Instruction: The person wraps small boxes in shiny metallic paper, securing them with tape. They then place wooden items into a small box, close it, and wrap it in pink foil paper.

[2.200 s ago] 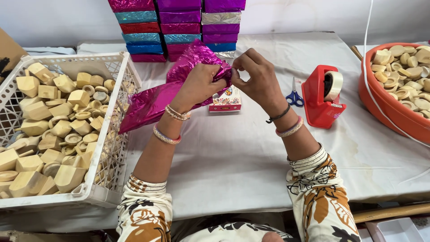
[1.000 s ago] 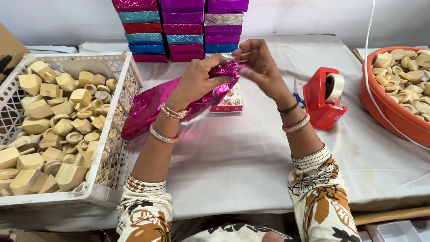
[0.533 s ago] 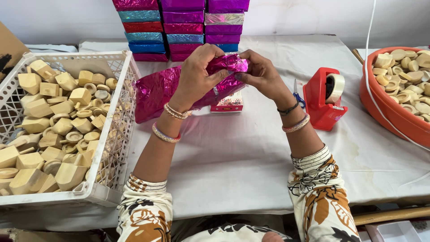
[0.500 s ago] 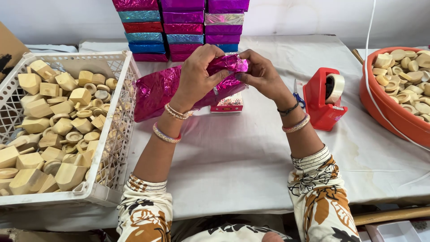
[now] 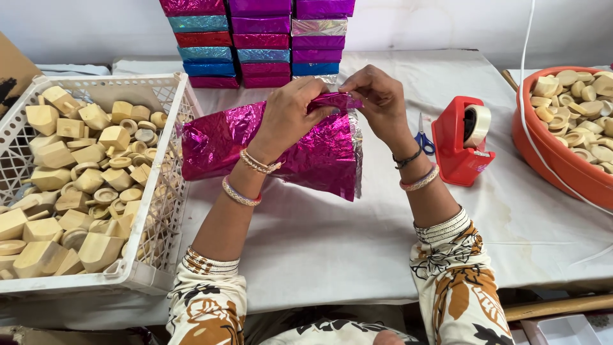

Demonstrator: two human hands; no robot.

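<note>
Item: sheet of magenta foil wrap, held above the white-covered table in front of the stacked foil-wrapped boxes; long axis runs left to right, slightly tilted, left end low toward the white plastic crate, right end raised at the hands; a flap hangs down on the right, its silver underside showing along the edge.

Left hand: fingers closed over the sheet's upper edge, pinching the foil.

Right hand: fingertips closed on the same upper edge at the right corner, gripping the foil.

Step in hand, by judgement: spreading or folding the sheet along its top edge; whether it encloses a box cannot be told; the next move seems to call for a steady 2-handed pinch to keep the crease straight.

Nearby: red tape dispenser; blue-handled scissors; orange tub of wooden discs; wooden blocks in the crate.
</note>
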